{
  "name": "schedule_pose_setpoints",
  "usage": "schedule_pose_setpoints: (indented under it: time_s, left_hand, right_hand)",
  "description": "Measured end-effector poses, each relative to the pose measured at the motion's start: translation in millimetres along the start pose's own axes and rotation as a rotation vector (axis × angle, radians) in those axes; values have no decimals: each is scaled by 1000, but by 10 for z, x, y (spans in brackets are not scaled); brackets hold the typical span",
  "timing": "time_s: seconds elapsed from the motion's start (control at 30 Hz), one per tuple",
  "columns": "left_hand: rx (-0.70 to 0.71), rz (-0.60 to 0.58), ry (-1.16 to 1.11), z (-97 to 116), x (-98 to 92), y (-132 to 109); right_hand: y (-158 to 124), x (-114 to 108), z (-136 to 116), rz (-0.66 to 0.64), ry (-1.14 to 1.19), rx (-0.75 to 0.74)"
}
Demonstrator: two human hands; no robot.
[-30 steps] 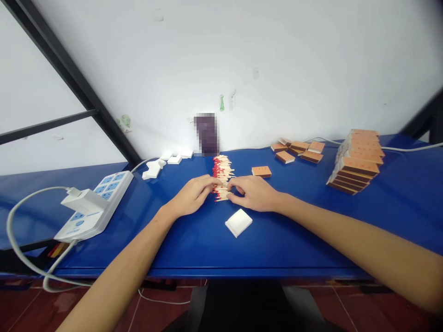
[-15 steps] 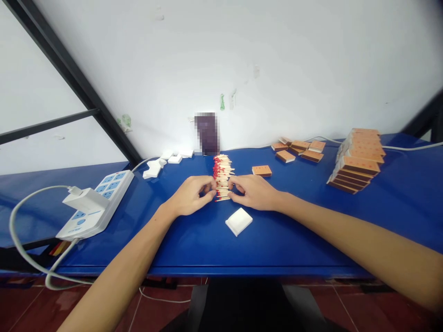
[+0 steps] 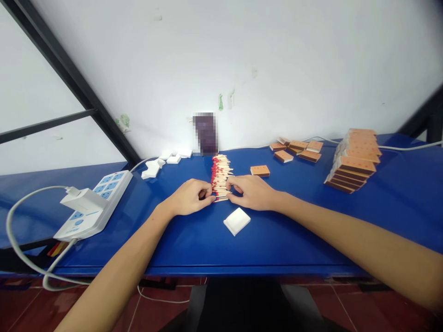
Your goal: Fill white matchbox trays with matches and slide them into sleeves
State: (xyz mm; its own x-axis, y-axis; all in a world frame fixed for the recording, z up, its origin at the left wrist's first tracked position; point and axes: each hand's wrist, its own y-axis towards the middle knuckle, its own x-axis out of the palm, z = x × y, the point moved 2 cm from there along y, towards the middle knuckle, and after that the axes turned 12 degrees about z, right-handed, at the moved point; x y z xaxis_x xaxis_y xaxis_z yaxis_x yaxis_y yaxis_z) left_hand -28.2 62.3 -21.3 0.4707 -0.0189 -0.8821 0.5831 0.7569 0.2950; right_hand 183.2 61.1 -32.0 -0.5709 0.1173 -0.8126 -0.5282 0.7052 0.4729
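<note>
A row of loose matches (image 3: 221,173) runs across the middle of the blue table, red heads to the left and pale sticks to the right. At its near end, my left hand (image 3: 192,197) has thumb and fingers curled against the red heads. Opposite it, my right hand (image 3: 252,191) presses curled fingertips and thumb on the bare stick ends, so the nearest matches sit between both hands. Just in front lies a small white tray (image 3: 237,221), apart from either hand. An orange matchbox cover (image 3: 260,171) rests beyond my right hand.
Several matchboxes (image 3: 353,161) are stacked at the right, with more orange boxes (image 3: 297,148) scattered by the wall. White trays (image 3: 152,168) lie at the back left. A power strip (image 3: 95,205) with a plugged-in adapter and cable occupies the left side of the table (image 3: 294,244).
Both hands stay at the near end of the match row with almost the same grip. The whole view has shifted slightly; nothing else has visibly moved.
</note>
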Motion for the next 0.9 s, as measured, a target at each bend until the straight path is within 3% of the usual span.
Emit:
schedule_pose_setpoints:
  time_s: [0.9]
  left_hand:
    - [40,7,45,83,22,14]
  right_hand:
    - [4,3,1,-28,-48,-11]
